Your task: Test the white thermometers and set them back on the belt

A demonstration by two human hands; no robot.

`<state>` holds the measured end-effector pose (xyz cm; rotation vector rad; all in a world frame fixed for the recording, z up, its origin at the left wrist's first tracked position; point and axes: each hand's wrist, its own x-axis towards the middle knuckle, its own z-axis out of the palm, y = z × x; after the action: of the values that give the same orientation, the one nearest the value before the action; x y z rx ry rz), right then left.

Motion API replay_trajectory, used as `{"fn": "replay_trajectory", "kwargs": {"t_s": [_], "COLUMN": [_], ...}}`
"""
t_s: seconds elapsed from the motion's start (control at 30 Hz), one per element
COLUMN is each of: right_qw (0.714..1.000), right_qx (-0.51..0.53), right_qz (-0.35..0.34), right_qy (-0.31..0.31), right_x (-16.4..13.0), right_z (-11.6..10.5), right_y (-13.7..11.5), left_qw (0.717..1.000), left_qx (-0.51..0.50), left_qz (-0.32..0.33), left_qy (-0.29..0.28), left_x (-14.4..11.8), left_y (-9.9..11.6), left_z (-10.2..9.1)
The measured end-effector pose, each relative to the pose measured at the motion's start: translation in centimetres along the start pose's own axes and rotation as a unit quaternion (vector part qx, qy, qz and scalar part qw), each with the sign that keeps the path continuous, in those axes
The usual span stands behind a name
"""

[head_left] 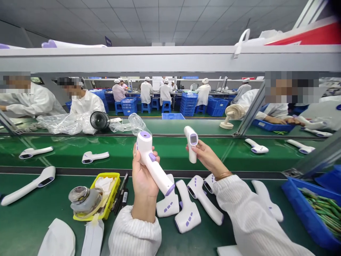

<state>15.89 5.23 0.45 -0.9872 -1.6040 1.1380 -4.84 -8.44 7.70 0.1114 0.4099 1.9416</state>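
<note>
- Green bench [32,220] carries loose infrared thermometers [186,209] beneath the hands.
- Left hand [142,174] grips a thermometer [153,165] diagonally, lens up.
- Right hand [207,158] pinches a second thermometer [191,142], screen facing the wearer.
- Step looks like inspection; next likely calls for comparing the two.

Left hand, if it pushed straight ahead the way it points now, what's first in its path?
Probably the clear plastic bags beyond the belt; the left hand holds a white infrared thermometer aimed up and away. Depth is unclear.
</note>
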Motion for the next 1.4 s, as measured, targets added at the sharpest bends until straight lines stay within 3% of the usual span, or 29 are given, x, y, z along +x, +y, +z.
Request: {"fn": "replay_trajectory", "kwargs": {"t_s": [0.1,0.17,0.23,0.33,0.37,0.4,0.5,0.57,0.7,0.8,0.9,1.0,1.07,1.13,1.2,1.3,1.4], "right_qw": [0.969,0.944,0.929,0.913,0.91,0.91,0.92,0.933,0.957,0.962,0.956,0.938,0.923,0.91,0.903,0.894,0.888], "right_qx": [0.239,0.323,0.365,0.406,0.411,0.411,0.383,0.35,0.276,0.254,0.278,0.345,0.379,0.399,0.416,0.443,0.455], "right_qz": [-0.047,-0.057,-0.057,-0.041,-0.038,-0.036,-0.029,-0.016,-0.031,-0.044,-0.053,-0.037,-0.008,-0.002,-0.019,-0.037,-0.037], "right_qy": [-0.027,-0.029,-0.013,0.02,0.035,0.05,0.083,0.083,0.085,0.089,0.079,0.011,-0.064,-0.11,-0.105,-0.059,-0.048], "right_x": [-2.6,-4.1,-4.9,-5.1,-5.1,-5.0,-4.9,-5.0,-5.0,-5.0,-5.1,-5.5,-5.9,-6.2,-6.4,-6.5,-6.4], "right_z": [0.9,1.4,1.8,2.0,2.0,2.0,2.1,2.4,3.0,3.3,4.0,5.2,5.9,6.3,6.3,6.0,5.8], "right_y": [-3.5,-5.2,-6.2,-6.5,-6.4,-6.3,-5.7,-5.5,-5.3,-5.3,-5.2,-5.1,-5.2,-5.5,-5.9,-6.3,-6.4], "left_qw": [0.993,0.968,0.912,0.781,0.751,0.745,0.805,0.83,0.852,0.867,0.872,0.856,0.833,0.81,0.785,0.762,0.768], "left_qx": [0.109,0.24,0.392,0.561,0.587,0.598,0.574,0.554,0.523,0.499,0.48,0.447,0.454,0.489,0.527,0.56,0.559], "left_qz": [-0.005,-0.011,0.057,0.251,0.283,0.279,0.142,0.063,0.022,0.013,-0.021,-0.045,0.005,0.075,0.108,0.089,0.082], "left_qy": [-0.034,-0.078,-0.111,-0.108,-0.102,-0.094,-0.049,-0.012,0.022,-0.007,-0.091,-0.255,-0.315,-0.314,-0.307,-0.313,-0.302], "left_x": [0.3,0.2,-0.1,-0.2,0.0,0.5,2.8,4.7,6.8,6.4,4.4,1.2,-0.8,-2.2,-3.0,-3.4,-3.7], "left_y": [-0.7,-1.2,-1.9,-2.8,-3.1,-3.3,-4.2,-4.8,-5.1,-5.1,-5.4,-5.9,-6.1,-6.0,-5.7,-5.3,-5.2], "left_z": [-0.8,-1.3,-1.7,-2.1,-2.3,-2.7,-4.8,-6.9,-9.8,-9.3,-7.1,-4.7,-3.6,-2.9,-2.6,-2.4,-2.3]}}
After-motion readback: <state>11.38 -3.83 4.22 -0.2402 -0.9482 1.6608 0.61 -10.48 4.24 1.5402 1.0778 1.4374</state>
